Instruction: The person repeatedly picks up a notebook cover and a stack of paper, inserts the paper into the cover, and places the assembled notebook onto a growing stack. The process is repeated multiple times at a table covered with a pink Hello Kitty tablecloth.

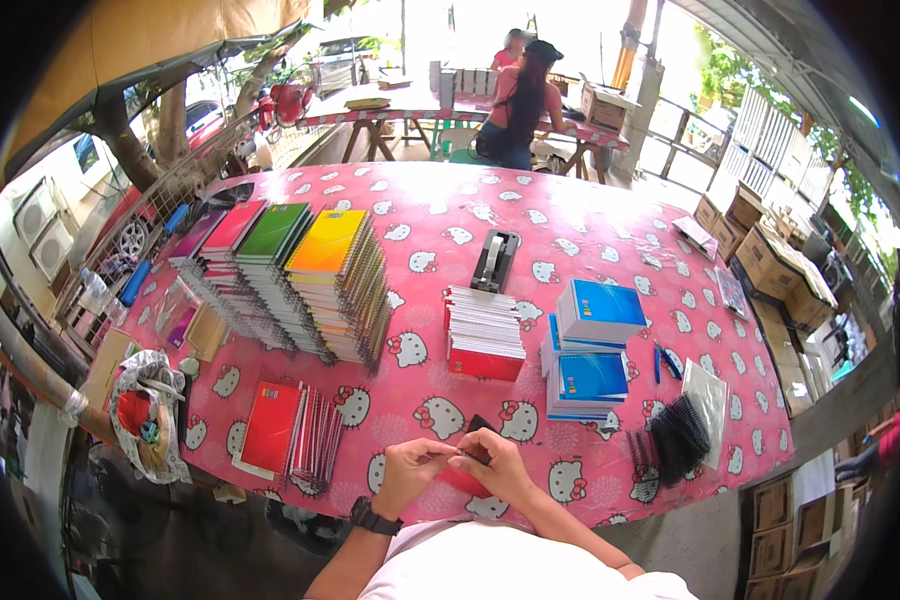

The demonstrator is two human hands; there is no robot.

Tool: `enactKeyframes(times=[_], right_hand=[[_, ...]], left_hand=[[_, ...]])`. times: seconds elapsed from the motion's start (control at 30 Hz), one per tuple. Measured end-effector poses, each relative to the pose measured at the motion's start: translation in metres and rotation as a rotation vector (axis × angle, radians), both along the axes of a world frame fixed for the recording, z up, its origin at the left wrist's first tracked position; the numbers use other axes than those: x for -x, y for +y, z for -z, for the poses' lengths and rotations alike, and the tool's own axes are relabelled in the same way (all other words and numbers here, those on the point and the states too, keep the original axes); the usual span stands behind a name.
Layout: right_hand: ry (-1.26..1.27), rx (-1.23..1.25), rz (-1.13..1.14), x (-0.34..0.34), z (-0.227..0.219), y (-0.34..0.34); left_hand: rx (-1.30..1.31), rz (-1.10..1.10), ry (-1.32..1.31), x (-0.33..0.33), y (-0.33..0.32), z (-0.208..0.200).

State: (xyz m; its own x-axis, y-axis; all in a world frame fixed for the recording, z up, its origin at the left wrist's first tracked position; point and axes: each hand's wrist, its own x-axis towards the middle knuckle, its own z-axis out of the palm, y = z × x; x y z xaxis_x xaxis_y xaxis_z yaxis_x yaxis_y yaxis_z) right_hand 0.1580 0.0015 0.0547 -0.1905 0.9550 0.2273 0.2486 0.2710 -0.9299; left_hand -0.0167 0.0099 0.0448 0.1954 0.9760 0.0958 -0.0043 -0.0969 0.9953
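Note:
Close to my body, my left hand (417, 470) and my right hand (498, 467) meet at the fingertips. Both are closed in a pinch, and what lies between the fingers is too small and covered to make out. A red, flat piece like a notebook cover (462, 482) shows under them, mostly hidden. Just beyond the right fingers sticks out a dark object (481, 424). To the left lies a row of red spiral notebooks (273, 428). Farther ahead stands a stack of red-covered paper blocks (484, 335). Black spiral coils (678, 440) are heaped at the right.
Tall stacks of spiral notebooks (332, 245) rise at the left. Blue-covered blocks (600, 310) stand right of centre, near a blue pen (657, 365). A tape dispenser (495, 262) is ahead on the pink patterned table (430, 390). A cloth bag (150, 410) hangs at the left edge. Two people are beyond.

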Motion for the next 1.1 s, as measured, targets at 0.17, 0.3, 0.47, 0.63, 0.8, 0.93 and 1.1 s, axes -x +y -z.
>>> enactKeyframes(times=[0.17,0.3,0.47,0.63,0.8,0.93,1.1], right_hand=[[-0.091,-0.044,-0.006,-0.004,-0.001,0.004],[-0.068,-0.122,0.023,-0.004,-0.003,0.001],[-0.14,-0.213,0.03,-0.003,-0.01,0.001],[-0.149,-0.162,0.013,0.003,-0.012,-0.002],[-0.18,-0.215,0.019,0.012,-0.009,0.001],[-0.183,-0.136,-0.064,0.016,-0.013,0.009],[0.114,-0.248,0.04,0.024,-0.026,0.046]], left_hand=[[-0.106,-0.008,0.089,-0.002,-0.002,-0.006],[-0.084,-0.039,0.15,-0.008,-0.001,-0.008],[-0.099,-0.053,0.133,-0.012,-0.002,-0.014],[-0.244,-0.118,0.27,-0.006,-0.006,-0.003],[-0.285,-0.172,0.345,-0.005,-0.011,-0.002],[-0.184,-0.21,0.272,0.002,-0.012,-0.008],[-0.228,-0.77,-0.166,0.087,-0.007,-0.053]])
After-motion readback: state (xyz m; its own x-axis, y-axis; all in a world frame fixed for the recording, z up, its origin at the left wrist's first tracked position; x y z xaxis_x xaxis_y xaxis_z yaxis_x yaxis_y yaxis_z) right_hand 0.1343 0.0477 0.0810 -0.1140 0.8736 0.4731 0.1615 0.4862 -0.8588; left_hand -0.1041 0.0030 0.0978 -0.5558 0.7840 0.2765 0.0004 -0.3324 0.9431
